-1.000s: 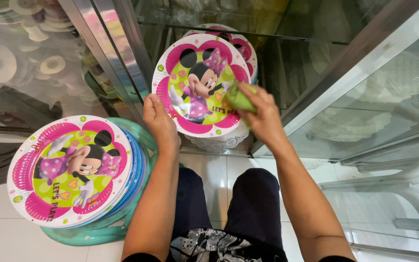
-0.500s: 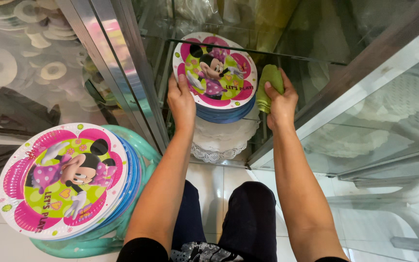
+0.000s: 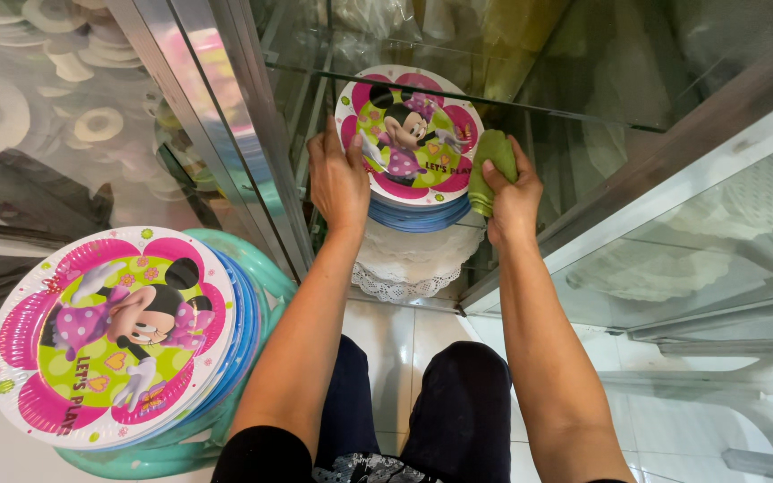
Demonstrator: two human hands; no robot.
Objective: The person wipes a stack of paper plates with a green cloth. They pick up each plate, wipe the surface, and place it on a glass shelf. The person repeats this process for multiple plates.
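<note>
- The glass cabinet (image 3: pixel 583 107) is the biggest thing here. Its metal frame post (image 3: pixel 225 161) stands close on the left, and a slanted frame bar (image 3: pixel 673 170) runs close on the right. A glass shelf edge (image 3: pixel 494 100) hangs just over the plates. So the gap for the arms is narrow.
- A big stack of cartoon paper plates (image 3: pixel 114 335) waits outside on a teal plastic stool (image 3: pixel 261 277), well apart from the cabinet. I think these are not put away yet.
- A smaller stack of the same plates (image 3: pixel 409 143) sits inside the cabinet, on top of white lacy doilies (image 3: pixel 409 264). This part looks about done.
- The left hand (image 3: pixel 337 179) lies flat on the left rim of the inside stack. Its grip is loose, fingers spread out, pressing more than holding.
- The right hand (image 3: pixel 512 192) is at the right rim of that stack. Its grip is closed around a green cloth (image 3: pixel 492 161).
- There is open white floor (image 3: pixel 386 340) below the knees, so pulling the arms straight back looks like the easy way out.
</note>
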